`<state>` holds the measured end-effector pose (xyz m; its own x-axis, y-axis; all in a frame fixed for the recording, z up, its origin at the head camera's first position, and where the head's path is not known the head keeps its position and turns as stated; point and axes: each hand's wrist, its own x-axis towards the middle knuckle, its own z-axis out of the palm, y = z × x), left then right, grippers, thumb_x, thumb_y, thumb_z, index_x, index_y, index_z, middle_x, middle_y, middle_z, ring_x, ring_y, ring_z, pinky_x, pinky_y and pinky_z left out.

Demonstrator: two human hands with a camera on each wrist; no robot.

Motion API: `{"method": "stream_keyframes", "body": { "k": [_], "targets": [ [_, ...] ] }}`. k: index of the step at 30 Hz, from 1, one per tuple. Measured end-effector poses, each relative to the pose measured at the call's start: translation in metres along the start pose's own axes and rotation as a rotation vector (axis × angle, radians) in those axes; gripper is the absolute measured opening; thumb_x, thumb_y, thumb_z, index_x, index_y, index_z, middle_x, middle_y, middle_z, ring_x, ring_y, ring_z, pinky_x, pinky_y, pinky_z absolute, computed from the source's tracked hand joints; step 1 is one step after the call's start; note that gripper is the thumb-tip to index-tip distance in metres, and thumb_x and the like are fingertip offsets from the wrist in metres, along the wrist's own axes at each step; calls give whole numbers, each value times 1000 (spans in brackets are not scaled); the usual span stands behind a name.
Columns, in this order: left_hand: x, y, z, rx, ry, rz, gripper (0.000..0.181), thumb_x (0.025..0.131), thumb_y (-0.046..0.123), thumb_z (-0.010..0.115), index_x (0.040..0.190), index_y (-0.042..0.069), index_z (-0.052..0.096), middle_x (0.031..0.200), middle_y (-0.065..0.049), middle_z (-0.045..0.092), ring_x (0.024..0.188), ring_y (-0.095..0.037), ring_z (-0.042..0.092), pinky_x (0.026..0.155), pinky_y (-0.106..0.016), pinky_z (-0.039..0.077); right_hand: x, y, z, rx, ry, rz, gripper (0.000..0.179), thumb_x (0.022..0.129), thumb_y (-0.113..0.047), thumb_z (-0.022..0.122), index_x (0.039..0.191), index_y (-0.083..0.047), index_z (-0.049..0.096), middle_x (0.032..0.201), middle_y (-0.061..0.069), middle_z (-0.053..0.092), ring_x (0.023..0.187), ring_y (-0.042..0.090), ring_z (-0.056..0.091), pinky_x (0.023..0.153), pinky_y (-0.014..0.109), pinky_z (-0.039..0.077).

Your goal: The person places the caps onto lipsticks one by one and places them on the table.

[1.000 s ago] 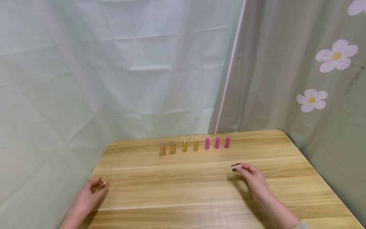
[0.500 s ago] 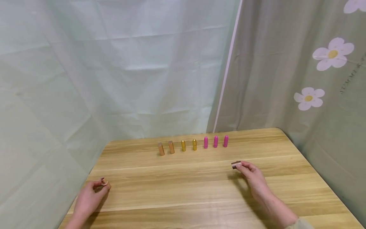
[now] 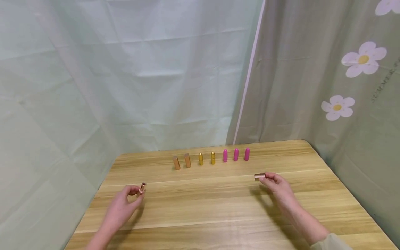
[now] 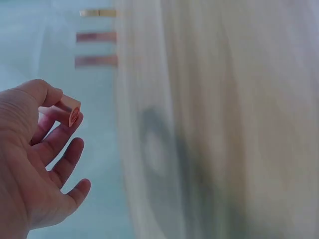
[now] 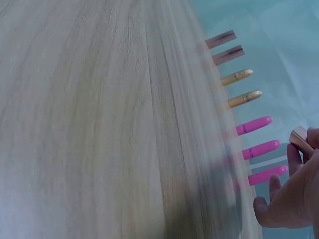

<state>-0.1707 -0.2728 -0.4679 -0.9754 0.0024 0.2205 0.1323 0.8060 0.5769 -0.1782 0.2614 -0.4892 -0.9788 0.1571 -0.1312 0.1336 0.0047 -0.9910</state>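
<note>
Over the left part of the table, my left hand (image 3: 122,206) pinches a rose-gold lipstick base (image 3: 142,190), its narrower inner tube pointing up. In the left wrist view a reddish round label (image 4: 75,115) shows on the base's end, between thumb and fingers. On the right, my right hand (image 3: 281,191) holds a rose-gold lipstick cap (image 3: 259,176) sideways between thumb and fingertips, its end pointing left. Both hands are raised, with shadows on the wood below. Behind them a row of upright lipsticks stands: two rose-gold (image 3: 187,160), two gold (image 3: 213,158) and three pink ones (image 3: 236,155).
The wood-grain table (image 3: 200,205) has a rounded far right corner. Pale green curtains (image 3: 175,76) hang close behind it and at both sides, with white flowers (image 3: 338,108) printed on the right one.
My left hand has moved to the right and up from the table's left edge, carrying the lipstick base, now more upright. My right hand has barely shifted, the cap turning a little more level.
</note>
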Motion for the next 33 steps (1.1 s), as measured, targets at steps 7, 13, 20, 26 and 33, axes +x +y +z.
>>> {"method": "stream_keyframes", "body": {
  "k": [7, 13, 20, 26, 33],
  "targets": [
    [6, 44, 19, 55, 31, 184, 17, 88, 19, 81, 102, 19, 72, 100, 4, 72, 99, -25, 65, 86, -52, 50, 0, -2, 0, 17, -14, 3, 41, 93, -9, 75, 127, 4, 57, 105, -3, 68, 96, 8, 64, 90, 23, 52],
    [11, 82, 38, 105, 16, 349, 18, 85, 20, 85, 98, 24, 73, 94, 14, 70, 95, -18, 62, 92, -49, 47, -4, -2, 4, -10, -38, -35, 41, 93, -10, 76, 127, 6, 60, 107, 0, 69, 97, 7, 64, 88, 21, 51],
    [16, 113, 63, 167, -10, 508, 19, 83, 20, 85, 98, 23, 74, 87, 18, 64, 97, -18, 61, 99, -47, 46, -7, 2, 13, -41, -103, -66, 51, 95, -14, 74, 137, 8, 56, 119, 11, 71, 103, 9, 67, 91, 20, 51],
    [20, 131, 78, 189, -72, 535, 15, 86, 27, 82, 98, 26, 72, 96, 13, 68, 103, -20, 62, 101, -48, 44, -7, 6, 23, -72, -139, -100, 43, 92, -10, 76, 129, 6, 62, 118, 15, 71, 104, 13, 67, 90, 22, 52],
    [24, 147, 88, 201, -128, 557, 19, 88, 32, 81, 103, 26, 72, 107, 10, 70, 109, -21, 60, 105, -49, 42, -8, 5, 31, -107, -203, -145, 39, 90, -11, 79, 124, 4, 66, 114, 15, 71, 104, 17, 65, 91, 23, 50]
  ]
}}
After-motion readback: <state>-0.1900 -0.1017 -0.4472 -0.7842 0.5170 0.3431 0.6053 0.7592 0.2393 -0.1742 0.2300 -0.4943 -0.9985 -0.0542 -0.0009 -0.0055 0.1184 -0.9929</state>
